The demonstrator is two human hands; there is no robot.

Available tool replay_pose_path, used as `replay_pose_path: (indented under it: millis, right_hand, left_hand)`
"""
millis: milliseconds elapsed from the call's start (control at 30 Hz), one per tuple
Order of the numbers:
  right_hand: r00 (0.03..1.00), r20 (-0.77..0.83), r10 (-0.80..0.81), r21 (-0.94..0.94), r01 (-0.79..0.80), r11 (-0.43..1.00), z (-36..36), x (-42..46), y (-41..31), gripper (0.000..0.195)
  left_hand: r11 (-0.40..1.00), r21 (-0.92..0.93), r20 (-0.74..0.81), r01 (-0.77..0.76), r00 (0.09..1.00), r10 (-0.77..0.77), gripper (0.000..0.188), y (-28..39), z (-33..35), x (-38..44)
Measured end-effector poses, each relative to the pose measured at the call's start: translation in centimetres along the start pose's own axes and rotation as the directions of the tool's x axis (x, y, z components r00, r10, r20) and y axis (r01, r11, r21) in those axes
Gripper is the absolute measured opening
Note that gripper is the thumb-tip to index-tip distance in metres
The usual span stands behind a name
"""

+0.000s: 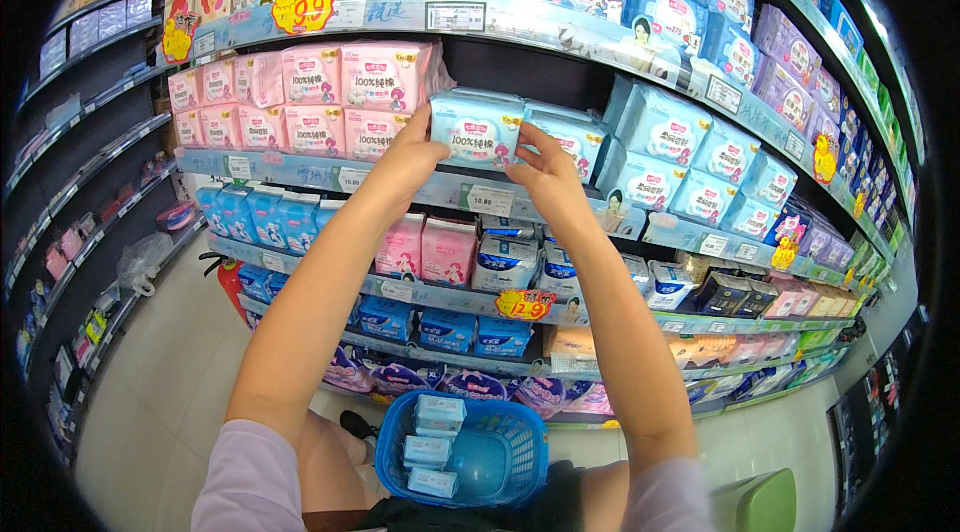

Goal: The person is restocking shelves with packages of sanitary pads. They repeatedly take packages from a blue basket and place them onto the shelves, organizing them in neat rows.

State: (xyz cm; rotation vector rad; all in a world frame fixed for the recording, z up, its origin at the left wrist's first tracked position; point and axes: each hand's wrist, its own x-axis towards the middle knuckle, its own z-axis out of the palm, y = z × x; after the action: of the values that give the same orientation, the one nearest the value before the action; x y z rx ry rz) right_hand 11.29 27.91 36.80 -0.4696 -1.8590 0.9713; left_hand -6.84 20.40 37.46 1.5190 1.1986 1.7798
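Both my hands are at a light-blue pack of sanitary pads [474, 128] on the second shelf from the top. My left hand [416, 153] grips its left side, thumb near the lower front corner. On its right side rest the fingers of my right hand [546, 168]. Just right of it stands another light-blue pack [574, 138], partly behind my right fingers. Pink packs [384, 78] are stacked close to my left hand. Below, a blue plastic basket [536, 457] sits by my legs with several small light-blue packs [435, 416] along its left side.
The shelf edge [420, 187] with price tags runs under my hands; another shelf edge [555, 25] passes above. Lower shelves hold more packs [450, 247]. At left are a red fire extinguisher [230, 280] and another shelving unit [90, 179]. A green stool-like object [769, 502] is at lower right.
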Motion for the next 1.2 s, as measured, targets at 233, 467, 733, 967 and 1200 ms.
replay_pose_path:
  millis: [233, 467, 733, 967, 1200]
  right_hand:
    - [0.999, 0.023, 0.041, -0.066, -0.039, 0.997, 0.6, 0.0, -0.5, 0.061]
    - [0.966, -0.138, -0.217, -0.158, 0.195, 0.968, 0.2, -5.2, 2.5, 0.053]
    - [0.886, 0.239, 0.397, -0.008, -0.407, 0.913, 4.9, -25.1, 19.3, 0.037]
    - [0.318, 0.226, 0.921, -0.153, -0.922, 0.356, 10.7, -35.9, 32.1, 0.053]
    - [0.223, 0.267, 0.938, -0.001, -0.973, 0.232, 12.2, -38.3, 35.9, 0.064]
  left_hand:
    - [0.989, 0.150, -0.030, 0.014, 0.999, -0.010, 0.058, -1.5, -0.7, 1.2]
    - [0.981, 0.051, -0.081, -0.190, 0.978, 0.193, 0.055, -3.2, 1.8, -6.0]
    - [0.763, -0.077, 0.092, 0.642, 0.766, -0.636, 0.057, -23.9, 1.2, -25.4]
    - [0.375, -0.041, -0.207, 0.926, 0.360, -0.910, 0.042, -37.6, 1.4, -35.9]
    - [0.428, -0.090, 0.010, 0.899, 0.430, -0.903, 0.058, -44.7, 0.9, -38.8]
